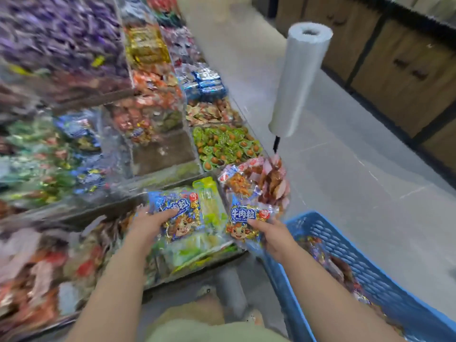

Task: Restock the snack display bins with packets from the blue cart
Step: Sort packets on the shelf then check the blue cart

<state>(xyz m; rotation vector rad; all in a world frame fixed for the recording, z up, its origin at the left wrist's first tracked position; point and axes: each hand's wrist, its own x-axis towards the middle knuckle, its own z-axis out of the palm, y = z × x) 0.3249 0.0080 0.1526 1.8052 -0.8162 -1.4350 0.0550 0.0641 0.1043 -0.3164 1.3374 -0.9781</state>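
While each hand (pixel 145 222) grips one, packets (pixel 179 215) overhang bins (pixel 209 245)

A roll of clear plastic bags (pixel 299 80) stands upright on a thin black post (pixel 276 144). Brown wooden cabinets (pixel 399 70) line the far edge of the grey floor (pixel 345 174).

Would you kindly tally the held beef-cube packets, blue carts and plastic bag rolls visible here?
Blue printed beef-cube packets: 2, one in left hand, one in right hand
Blue perforated plastic cart: 1
White roll of thin plastic bags: 1
Total: 4
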